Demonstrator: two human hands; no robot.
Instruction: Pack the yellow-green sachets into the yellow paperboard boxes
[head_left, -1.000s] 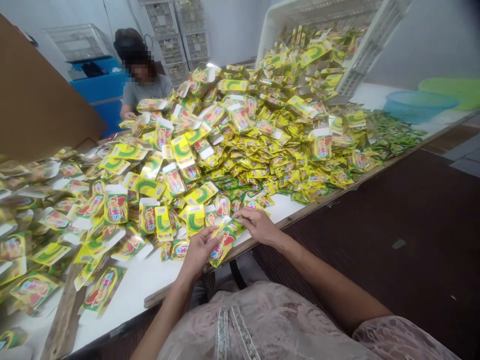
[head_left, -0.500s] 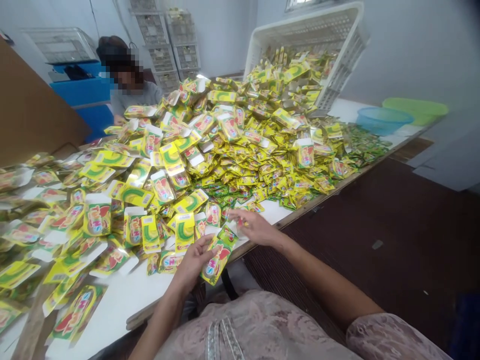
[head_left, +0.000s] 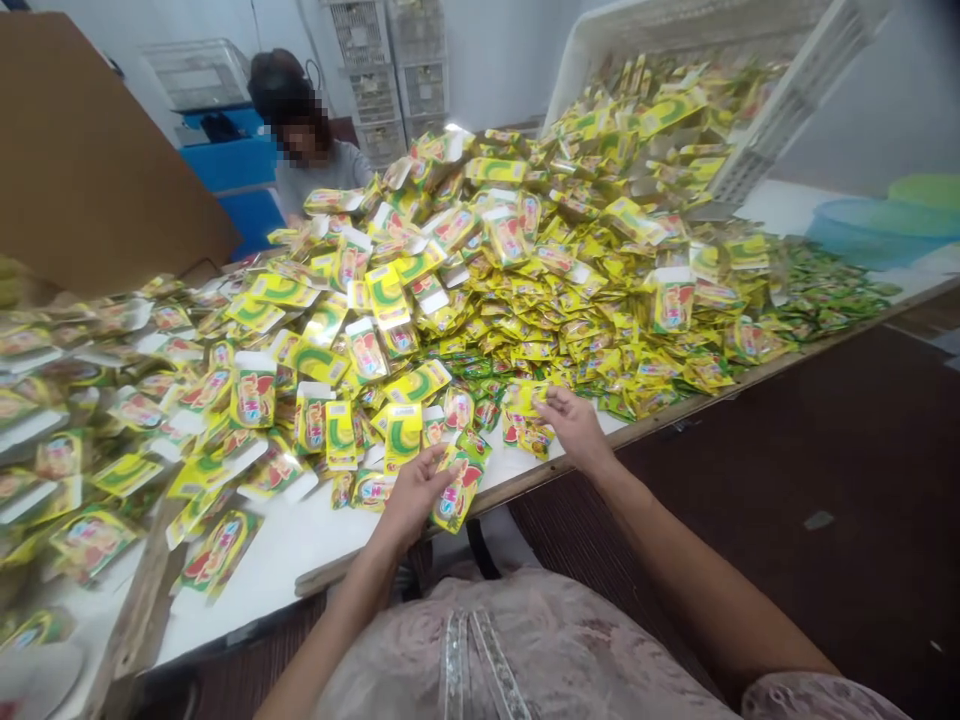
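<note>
Gripping printed box between thumb and fingers: left hand. Box tilted, low corner over table edge. Right hand: fingertips drawn together at yellow packet; cannot tell whether pinched. Loose boxes just beyond left hand. Heaped boxes and packets block far side; tipped white crate and co-worker behind. Bare tabletop left of left hand; narrow bare strip near right hand.
</note>
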